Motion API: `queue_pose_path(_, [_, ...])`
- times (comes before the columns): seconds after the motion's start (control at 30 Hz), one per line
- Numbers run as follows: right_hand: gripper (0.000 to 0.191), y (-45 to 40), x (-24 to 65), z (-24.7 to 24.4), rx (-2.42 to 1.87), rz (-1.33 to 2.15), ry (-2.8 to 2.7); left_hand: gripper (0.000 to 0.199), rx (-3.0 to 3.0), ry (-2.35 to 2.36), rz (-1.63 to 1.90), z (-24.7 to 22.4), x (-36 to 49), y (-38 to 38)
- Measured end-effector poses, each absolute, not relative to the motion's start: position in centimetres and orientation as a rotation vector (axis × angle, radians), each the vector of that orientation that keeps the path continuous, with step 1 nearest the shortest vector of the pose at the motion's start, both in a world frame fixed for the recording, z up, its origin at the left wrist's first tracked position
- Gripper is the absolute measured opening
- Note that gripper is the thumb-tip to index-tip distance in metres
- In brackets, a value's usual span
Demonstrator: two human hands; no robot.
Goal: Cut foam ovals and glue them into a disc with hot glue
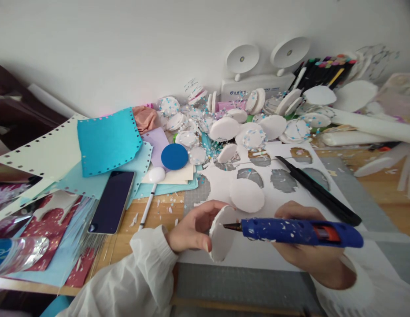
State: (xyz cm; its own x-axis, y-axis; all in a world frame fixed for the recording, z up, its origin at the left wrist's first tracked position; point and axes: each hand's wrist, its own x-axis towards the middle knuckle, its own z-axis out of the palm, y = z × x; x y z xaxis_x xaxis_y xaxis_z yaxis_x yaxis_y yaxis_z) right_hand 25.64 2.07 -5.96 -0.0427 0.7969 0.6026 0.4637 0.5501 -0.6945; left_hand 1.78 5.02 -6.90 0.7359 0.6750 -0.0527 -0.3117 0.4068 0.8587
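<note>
Over the desk (158,211) my left hand (191,226) pinches a white foam disc (221,235), edge-on; my right hand (310,255) grips a speckled blue glue gun (300,232).

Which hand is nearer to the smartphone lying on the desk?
Left. The left hand, holding a white foam disc, is just right of the smartphone. The right hand, gripping the blue glue gun, is farther right.

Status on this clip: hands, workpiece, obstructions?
Left hand pinching white foam disc upright. Right hand grip shut on blue glue gun, nozzle at disc face. Loose disc and black knife lie just behind.
</note>
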Motion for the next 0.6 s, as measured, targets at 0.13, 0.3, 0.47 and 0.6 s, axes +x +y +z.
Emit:
queue_pose_path(0.13, [0.022, 2.13, 25.47, -5.75, -1.082, 0.352, -1.73, 0.079, 0.961, 0.407, 0.644, -6.85, 1.83, 5.07])
queue_pose_path(0.3, [0.021, 2.21, 25.69, -5.86, -1.072, 0.34, -1.794, 0.08, 0.986, 0.4, 0.644, -6.94, 1.82, 5.17])
queue_pose_path(0.47, [0.02, 2.34, 25.89, -6.16, -1.073, 0.265, -1.785, 0.08, 1.004, 0.394, 0.65, -7.07, 1.72, 5.17])
queue_pose_path(0.6, [0.018, 2.32, 25.86, -6.13, -1.144, 0.166, -1.829, 0.081, 0.999, 0.405, 0.643, -6.98, 1.7, 5.15])
